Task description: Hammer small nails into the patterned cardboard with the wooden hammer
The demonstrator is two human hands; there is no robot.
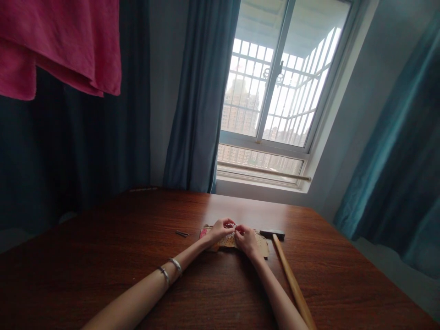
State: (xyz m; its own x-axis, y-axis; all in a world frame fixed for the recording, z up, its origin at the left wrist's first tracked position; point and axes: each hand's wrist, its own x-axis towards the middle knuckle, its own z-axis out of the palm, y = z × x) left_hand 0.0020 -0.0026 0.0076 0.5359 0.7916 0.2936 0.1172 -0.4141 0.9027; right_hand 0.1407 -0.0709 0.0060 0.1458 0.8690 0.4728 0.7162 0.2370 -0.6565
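My left hand [222, 230] and my right hand [245, 239] meet over a flat, worn piece [263, 248] that looks like cardboard, tan with a pink patch at its left end. Fingertips of both hands are pinched close together; a tiny light-coloured bit seems to sit between them, too small to name. Beneath the hands, the middle of the piece has a speckled surface, partly covered by my fingers. Right of it lies a hammer [291, 275] with a dark head and a long wooden handle that runs toward me alongside my right forearm.
A few thin dark pieces, apparently nails [182, 233], lie on the brown wooden table [130, 256] left of my hands. Beyond the table's far edge are a blue curtain [199, 101] and a barred window [271, 91]. A pink cloth [68, 41] hangs at upper left.
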